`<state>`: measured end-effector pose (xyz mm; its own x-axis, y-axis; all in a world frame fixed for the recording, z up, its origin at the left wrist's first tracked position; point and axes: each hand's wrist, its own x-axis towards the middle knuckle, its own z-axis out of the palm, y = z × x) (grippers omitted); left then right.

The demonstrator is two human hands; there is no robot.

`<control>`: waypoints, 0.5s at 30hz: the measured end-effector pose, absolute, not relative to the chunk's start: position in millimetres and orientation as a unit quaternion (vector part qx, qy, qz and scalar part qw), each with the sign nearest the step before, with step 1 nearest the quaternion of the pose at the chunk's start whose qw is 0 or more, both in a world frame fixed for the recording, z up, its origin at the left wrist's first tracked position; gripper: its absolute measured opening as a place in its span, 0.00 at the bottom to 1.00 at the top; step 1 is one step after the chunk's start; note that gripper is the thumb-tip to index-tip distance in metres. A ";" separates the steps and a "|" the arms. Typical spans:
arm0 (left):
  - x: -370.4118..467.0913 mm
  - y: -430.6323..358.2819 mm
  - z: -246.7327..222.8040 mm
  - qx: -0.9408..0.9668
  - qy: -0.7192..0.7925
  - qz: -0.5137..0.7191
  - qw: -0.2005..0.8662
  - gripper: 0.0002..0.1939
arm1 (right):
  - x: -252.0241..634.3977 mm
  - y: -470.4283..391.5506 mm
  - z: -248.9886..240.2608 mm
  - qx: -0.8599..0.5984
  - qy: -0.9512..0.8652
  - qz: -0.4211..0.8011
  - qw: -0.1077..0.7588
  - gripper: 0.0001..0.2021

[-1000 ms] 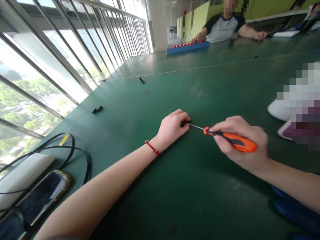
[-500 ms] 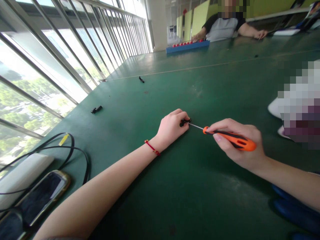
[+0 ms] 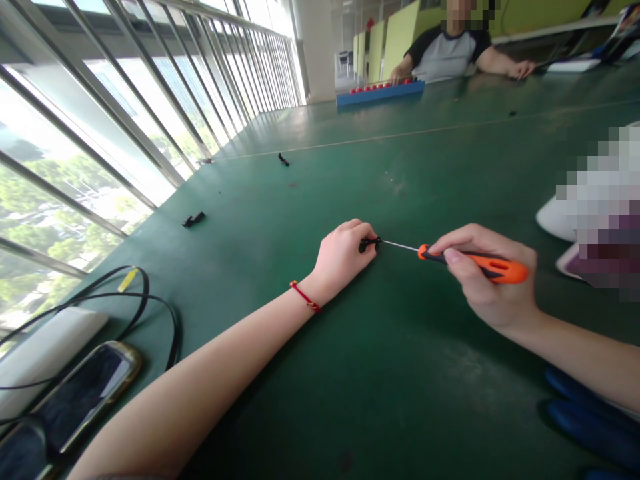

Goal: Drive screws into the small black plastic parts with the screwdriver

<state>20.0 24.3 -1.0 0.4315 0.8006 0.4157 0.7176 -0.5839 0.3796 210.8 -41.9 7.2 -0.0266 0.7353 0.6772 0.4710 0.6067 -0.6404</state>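
Note:
Low over the green table, my left hand is closed on a small black part, pinched between thumb and fingers. Much of that part is hidden by the fingers, so its kind is unclear. My right hand grips the orange and black handle of a screwdriver. Its thin metal shaft points left, and the tip reaches the right end of the black part; whether it touches is too fine to tell.
Two more small black pieces lie left of centre, one nearer and one farther. A phone, a white box and black cables sit lower left. Across the table, a person sits behind a blue rack with red pieces.
My right hand and the screwdriver have shifted right and slightly up, showing more shaft. My left hand stays put. The blue rack has slid slightly right.

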 end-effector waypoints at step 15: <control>20.4 25.0 -0.6 0.847 0.448 0.279 0.065 0.06 | 208.6 -39.0 7.3 -0.402 -0.686 0.114 0.596 0.18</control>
